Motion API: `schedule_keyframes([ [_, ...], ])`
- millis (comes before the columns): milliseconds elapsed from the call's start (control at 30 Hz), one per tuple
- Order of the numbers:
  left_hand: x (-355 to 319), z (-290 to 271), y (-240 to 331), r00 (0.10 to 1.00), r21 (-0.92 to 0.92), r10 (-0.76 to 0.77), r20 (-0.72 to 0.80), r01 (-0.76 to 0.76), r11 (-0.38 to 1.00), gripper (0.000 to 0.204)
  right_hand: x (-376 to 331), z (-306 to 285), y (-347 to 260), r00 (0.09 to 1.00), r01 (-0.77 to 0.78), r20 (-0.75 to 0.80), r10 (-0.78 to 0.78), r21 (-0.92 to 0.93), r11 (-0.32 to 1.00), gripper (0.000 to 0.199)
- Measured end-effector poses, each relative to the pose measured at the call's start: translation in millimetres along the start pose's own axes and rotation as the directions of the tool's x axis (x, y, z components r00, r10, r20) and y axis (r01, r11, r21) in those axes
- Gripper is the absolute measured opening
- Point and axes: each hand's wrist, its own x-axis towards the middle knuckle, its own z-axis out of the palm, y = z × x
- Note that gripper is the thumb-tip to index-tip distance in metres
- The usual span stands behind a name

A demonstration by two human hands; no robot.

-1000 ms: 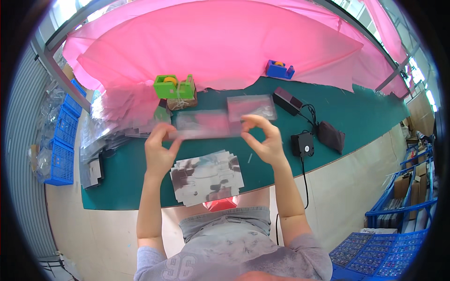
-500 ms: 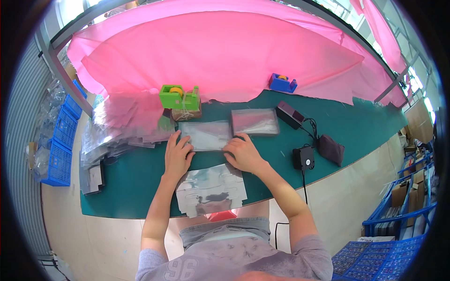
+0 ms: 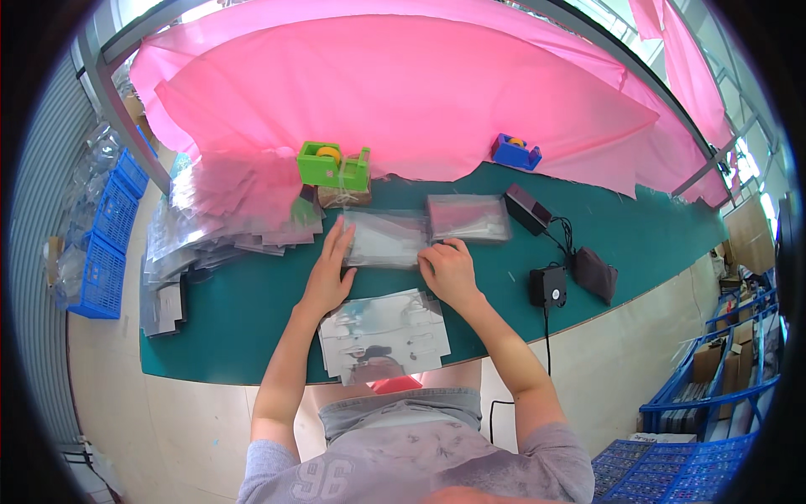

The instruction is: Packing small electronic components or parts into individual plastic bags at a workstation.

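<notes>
Pink plastic sheet (image 3: 403, 92) hangs behind green-topped counter (image 3: 243, 311). Change vs 1 s ago: clear flat plastic bag (image 3: 382, 239) was held up in the air btwn both hands; now it's down flat on the counter, so bag is set in place, hands moved from carrying to pressing/smoothing. Silvery foil bag stack (image 3: 382, 336) lies nearer the body, untouched.

Left hand (image 3: 329, 270): fingers extended flat, tips on bag's left edge, nothing gripped. Right hand (image 3: 449, 270): fingers curled loosely, knuckles up at bag's lower-right corner; can't tell if pinching the edge. Bag lies btwn the hands, touching both, just below green tape dispenser (image 3: 333, 165).
</notes>
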Motion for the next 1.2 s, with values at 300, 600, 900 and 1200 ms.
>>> schedule_keyframes([
  [300,1,3,-19,0.997,0.12,0.05,-0.051,-0.043,0.992,0.088,2,4,-1,0.994,-0.041,-0.101,0.036,-0.05,0.998,0.007],
  [600,-1,-1,-21,0.994,0.007,-0.066,-0.088,0.067,0.998,0.087,14,-3,1,0.996,0.062,0.057,-0.062,-0.004,0.998,0.007],
  [900,-4,-2,-14,0.989,0.196,-0.019,-0.144,0.048,0.979,0.063,14,10,-11,0.974,0.091,0.206,-0.097,0.04,0.995,0.006],
  [1200,-4,-1,-19,0.996,0.271,0.078,-0.033,-0.067,0.96,0.081,5,-6,-5,0.98,0.05,0.193,-0.043,-0.032,0.998,0.006],
])
